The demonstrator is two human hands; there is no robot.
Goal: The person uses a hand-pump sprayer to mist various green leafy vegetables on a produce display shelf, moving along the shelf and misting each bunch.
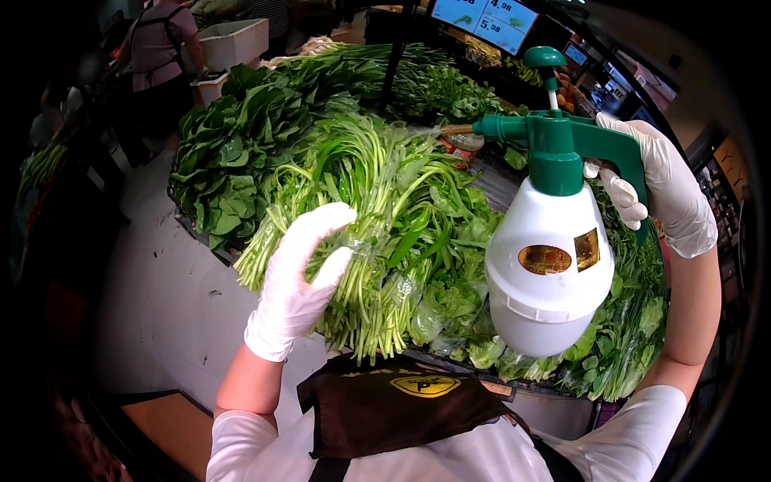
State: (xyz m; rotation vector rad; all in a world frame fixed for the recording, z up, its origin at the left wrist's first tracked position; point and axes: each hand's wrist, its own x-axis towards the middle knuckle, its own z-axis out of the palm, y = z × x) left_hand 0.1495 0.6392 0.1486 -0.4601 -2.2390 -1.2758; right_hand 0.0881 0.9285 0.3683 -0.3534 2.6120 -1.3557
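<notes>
In my white-gloved right hand (654, 181) is the green handle of a pump spray bottle (546, 277) with a white body, raised upright over the vegetables. Its brass nozzle (458, 128) points left, with a faint mist at its tip. My left hand (299, 277), also gloved, is curved with thumb and fingers apart, empty, beside a large heap of leafy greens with pale green stems (361, 209). Whether its fingertips touch the stems, I cannot tell. Clear plastic wraps part of these stems. Lettuce (450, 309) lies between them and the bottle, which hides some of the produce behind it.
Dark broad-leaved greens (233, 153) are piled at the far left of the display. More long greens (634, 345) lie at the right. Behind stand a lit screen (486, 24) and a dark post (393, 68). A person (161, 48) stands by a white foam box (233, 44).
</notes>
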